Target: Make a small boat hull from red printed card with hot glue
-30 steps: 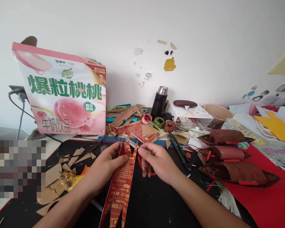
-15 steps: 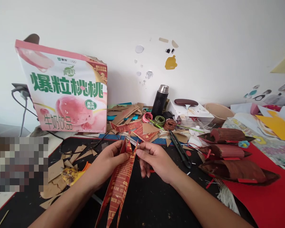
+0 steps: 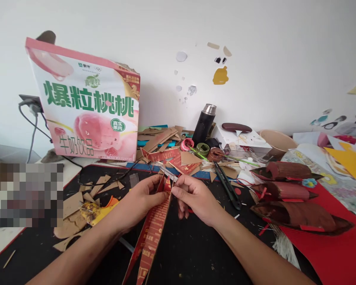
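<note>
Folded red cardboard (image 3: 153,233) with gold print and pointed ends stands lengthwise between my hands, over the black mat. My left hand (image 3: 144,200) is closed on its left side near the far end, thumb inside the fold. At the far tip on the other side, my right hand (image 3: 197,200) pinches the cardboard edge between thumb and index finger, the other fingers curled below. The far points of the cardboard lie close together between the two hands. Part of the far end is hidden by my fingers.
A dark utility knife (image 3: 227,186) lies right of my hands. Three brown-painted boat models (image 3: 308,215) rest on red paper. Cardboard scraps (image 3: 69,206) and a yellow glue gun (image 3: 99,211) lie left. Behind are paint jars (image 3: 202,149), a black flask (image 3: 204,122) and a drink carton (image 3: 86,103).
The far points of the red cardboard are drawn closer together, and its sides look narrower. Both hands keep their hold. The whole view has shifted slightly.
</note>
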Demonstrator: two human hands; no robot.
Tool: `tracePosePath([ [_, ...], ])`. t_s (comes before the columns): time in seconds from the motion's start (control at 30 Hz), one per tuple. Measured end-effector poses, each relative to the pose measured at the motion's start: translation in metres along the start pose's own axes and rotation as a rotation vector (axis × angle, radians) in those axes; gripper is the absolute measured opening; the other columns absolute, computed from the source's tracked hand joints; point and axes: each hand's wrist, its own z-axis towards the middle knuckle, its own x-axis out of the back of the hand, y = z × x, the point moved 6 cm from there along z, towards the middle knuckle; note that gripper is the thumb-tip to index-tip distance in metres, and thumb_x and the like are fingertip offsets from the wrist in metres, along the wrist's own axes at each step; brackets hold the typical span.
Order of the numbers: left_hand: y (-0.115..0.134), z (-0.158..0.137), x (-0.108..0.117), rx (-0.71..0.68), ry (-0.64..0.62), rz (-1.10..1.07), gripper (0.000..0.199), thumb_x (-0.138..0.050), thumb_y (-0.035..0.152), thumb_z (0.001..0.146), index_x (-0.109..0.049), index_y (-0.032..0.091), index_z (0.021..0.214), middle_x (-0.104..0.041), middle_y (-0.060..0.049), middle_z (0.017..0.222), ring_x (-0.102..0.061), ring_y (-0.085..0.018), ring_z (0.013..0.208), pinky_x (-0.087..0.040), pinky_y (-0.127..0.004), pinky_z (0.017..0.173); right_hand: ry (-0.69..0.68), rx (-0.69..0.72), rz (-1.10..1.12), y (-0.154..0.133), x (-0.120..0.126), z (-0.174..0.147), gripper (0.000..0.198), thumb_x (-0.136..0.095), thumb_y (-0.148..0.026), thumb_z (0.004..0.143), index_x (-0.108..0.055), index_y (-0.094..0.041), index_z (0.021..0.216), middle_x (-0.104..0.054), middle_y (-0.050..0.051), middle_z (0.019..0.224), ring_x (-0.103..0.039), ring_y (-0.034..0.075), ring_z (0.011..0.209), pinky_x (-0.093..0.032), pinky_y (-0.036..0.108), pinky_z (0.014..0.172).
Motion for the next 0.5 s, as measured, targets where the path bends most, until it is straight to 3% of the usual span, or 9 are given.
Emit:
tracePosePath([
  [0.3, 0.0051, 0.0000, -0.0003, -0.117, 0.016, 0.175, 0.013, -0.070, 0.032, 0.084, -0.064, 0.022, 0.090, -0.068, 0.002, 0.084, -0.065, -0.021, 0.084, -0.053, -0.033, 0.079, 0.022, -0.013, -0.007, 0.0021, 0.0001, 0.0014, 0.046, -0.074, -0.064, 0.086, -0.053, -0.023, 0.090, -0.060, -0.009, 0.055, -0.062, 0.012, 0.042, -0.041, 0.018, 0.037],
  [0.5, 0.0097, 0.0001, 0.0071, -0.197, 0.185, 0.384, 0.017, -0.065, 0.035, 0.083, -0.063, 0.022, 0.095, -0.072, -0.001, 0.092, -0.066, -0.025, 0.090, -0.053, -0.037, 0.086, 0.059, -0.020, -0.017, 0.0072, 0.0029, 0.0030, 0.047, -0.070, -0.065, 0.088, -0.055, -0.022, 0.101, -0.060, -0.009, 0.058, -0.061, 0.013, 0.041, -0.043, 0.019, 0.038],
])
